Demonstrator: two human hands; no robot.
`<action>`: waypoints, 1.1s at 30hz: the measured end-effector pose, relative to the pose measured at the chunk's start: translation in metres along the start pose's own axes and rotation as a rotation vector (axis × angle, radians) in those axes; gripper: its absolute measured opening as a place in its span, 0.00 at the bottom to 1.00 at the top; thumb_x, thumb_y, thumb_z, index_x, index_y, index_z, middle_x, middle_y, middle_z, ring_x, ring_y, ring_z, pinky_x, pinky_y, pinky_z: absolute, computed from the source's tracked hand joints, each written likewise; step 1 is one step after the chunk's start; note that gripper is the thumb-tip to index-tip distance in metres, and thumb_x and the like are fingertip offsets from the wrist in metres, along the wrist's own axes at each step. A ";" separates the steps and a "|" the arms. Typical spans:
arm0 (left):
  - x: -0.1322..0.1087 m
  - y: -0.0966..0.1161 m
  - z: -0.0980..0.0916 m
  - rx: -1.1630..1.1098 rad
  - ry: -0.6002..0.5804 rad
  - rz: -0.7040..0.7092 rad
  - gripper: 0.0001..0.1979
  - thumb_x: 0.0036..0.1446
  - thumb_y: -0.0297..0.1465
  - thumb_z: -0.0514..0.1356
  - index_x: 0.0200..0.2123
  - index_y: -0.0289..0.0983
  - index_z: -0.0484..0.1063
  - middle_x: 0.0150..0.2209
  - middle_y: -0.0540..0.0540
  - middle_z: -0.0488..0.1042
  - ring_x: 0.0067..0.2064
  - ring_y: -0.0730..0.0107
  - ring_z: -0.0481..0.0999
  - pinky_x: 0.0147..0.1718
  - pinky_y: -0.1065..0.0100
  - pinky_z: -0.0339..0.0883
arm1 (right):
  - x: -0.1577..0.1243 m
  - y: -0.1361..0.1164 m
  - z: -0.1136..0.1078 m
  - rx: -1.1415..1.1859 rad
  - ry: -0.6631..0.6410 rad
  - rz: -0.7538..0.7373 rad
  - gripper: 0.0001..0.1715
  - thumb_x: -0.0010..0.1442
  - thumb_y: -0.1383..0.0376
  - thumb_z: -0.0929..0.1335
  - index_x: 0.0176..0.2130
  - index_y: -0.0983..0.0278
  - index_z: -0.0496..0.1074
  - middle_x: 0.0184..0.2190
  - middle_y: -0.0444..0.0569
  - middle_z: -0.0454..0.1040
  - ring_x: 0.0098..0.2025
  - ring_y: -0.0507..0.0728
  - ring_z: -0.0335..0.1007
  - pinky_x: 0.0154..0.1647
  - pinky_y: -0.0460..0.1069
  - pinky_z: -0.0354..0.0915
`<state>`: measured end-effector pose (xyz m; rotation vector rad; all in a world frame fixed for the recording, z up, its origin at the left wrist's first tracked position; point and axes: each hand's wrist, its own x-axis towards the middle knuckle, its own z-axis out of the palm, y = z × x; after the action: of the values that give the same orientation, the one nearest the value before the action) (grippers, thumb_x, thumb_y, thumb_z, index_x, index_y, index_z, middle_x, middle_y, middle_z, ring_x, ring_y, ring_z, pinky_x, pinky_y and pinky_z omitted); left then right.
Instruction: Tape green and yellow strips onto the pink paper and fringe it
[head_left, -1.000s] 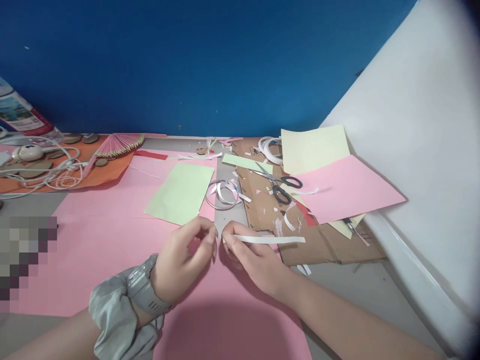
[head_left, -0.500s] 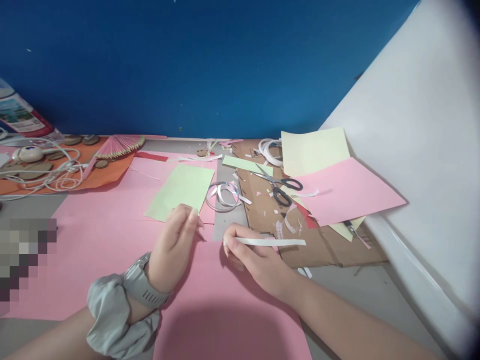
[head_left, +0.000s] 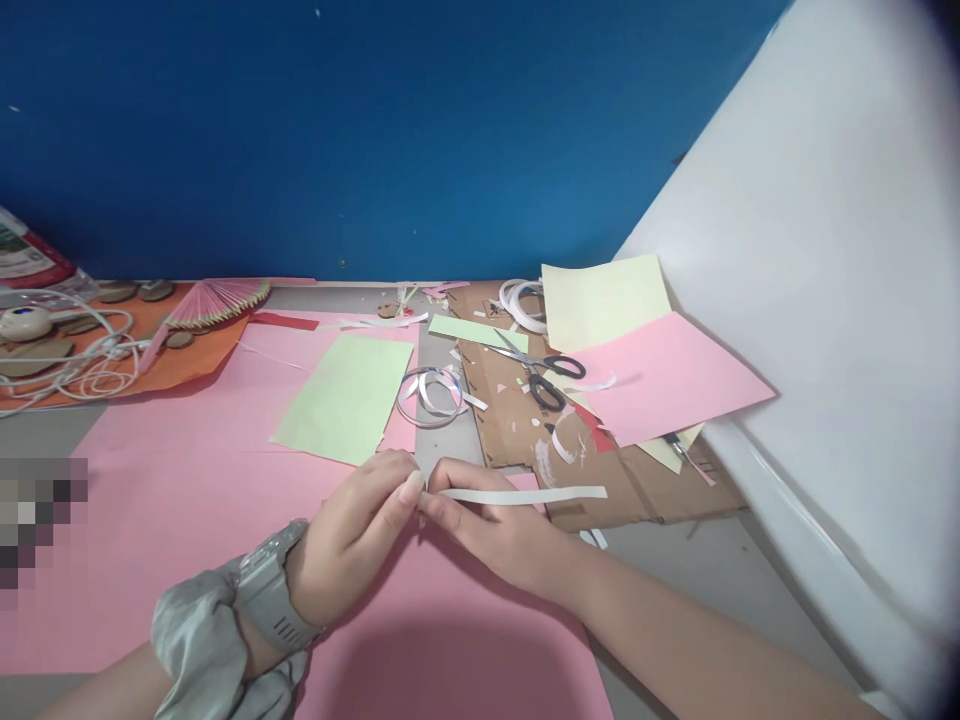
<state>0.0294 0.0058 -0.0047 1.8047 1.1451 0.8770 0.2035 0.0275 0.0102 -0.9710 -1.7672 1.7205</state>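
A narrow white strip (head_left: 540,495), paper or tape, reaches out to the right above the pink sheet (head_left: 187,520). My right hand (head_left: 502,530) is closed on its left end, between thumb and fingers. My left hand (head_left: 360,520) is closed too, its thumb and fingertips pinching at that same end, against the right fingertips. The exact grip there is partly hidden by the fingers. Beyond my hands lie a light green sheet (head_left: 345,395) and a clear ring-shaped roll (head_left: 401,400) with white scraps about it. Black-handled scissors (head_left: 544,365) rest on the cardboard (head_left: 510,420).
White tape rolls (head_left: 517,305) stand at the back. Pale yellow paper (head_left: 607,290) and a pink sheet (head_left: 667,375) lean at right, near a cutter knife (head_left: 679,450). At left are a pleated paper fan (head_left: 214,305), a tangled white cable (head_left: 112,350) and a bottle (head_left: 37,265).
My left hand has moved right, and its fingertips now meet the right hand's at the strip's end. The right hand has shifted slightly left. The view has turned a little to the right.
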 end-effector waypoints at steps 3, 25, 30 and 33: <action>0.000 0.000 0.001 -0.030 -0.022 0.004 0.18 0.66 0.35 0.41 0.25 0.38 0.59 0.25 0.48 0.63 0.29 0.69 0.64 0.33 0.65 0.60 | -0.001 -0.001 -0.001 0.001 -0.026 -0.004 0.17 0.65 0.55 0.60 0.29 0.62 0.61 0.27 0.40 0.61 0.31 0.50 0.58 0.33 0.45 0.56; -0.001 0.003 0.001 -0.389 -0.075 -0.205 0.19 0.66 0.38 0.42 0.23 0.39 0.57 0.21 0.51 0.60 0.25 0.72 0.62 0.29 0.67 0.62 | -0.002 0.008 -0.003 0.155 -0.105 0.034 0.22 0.66 0.52 0.57 0.26 0.62 0.57 0.20 0.39 0.55 0.24 0.49 0.52 0.26 0.46 0.52; -0.003 0.006 0.001 -0.392 -0.107 -0.141 0.16 0.65 0.35 0.44 0.26 0.38 0.60 0.26 0.49 0.63 0.30 0.70 0.65 0.33 0.66 0.61 | -0.003 0.008 -0.004 0.153 -0.077 0.051 0.21 0.65 0.52 0.57 0.26 0.62 0.57 0.21 0.39 0.55 0.24 0.50 0.51 0.25 0.46 0.50; -0.004 0.008 0.001 -0.409 -0.115 -0.138 0.12 0.64 0.32 0.47 0.28 0.38 0.61 0.28 0.49 0.64 0.31 0.70 0.65 0.33 0.67 0.61 | -0.004 0.008 -0.005 0.158 -0.074 0.049 0.22 0.65 0.51 0.57 0.26 0.62 0.57 0.21 0.40 0.56 0.24 0.50 0.51 0.25 0.46 0.48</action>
<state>0.0317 -0.0003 0.0012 1.4067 0.9262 0.8436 0.2107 0.0272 0.0032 -0.8997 -1.6360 1.9173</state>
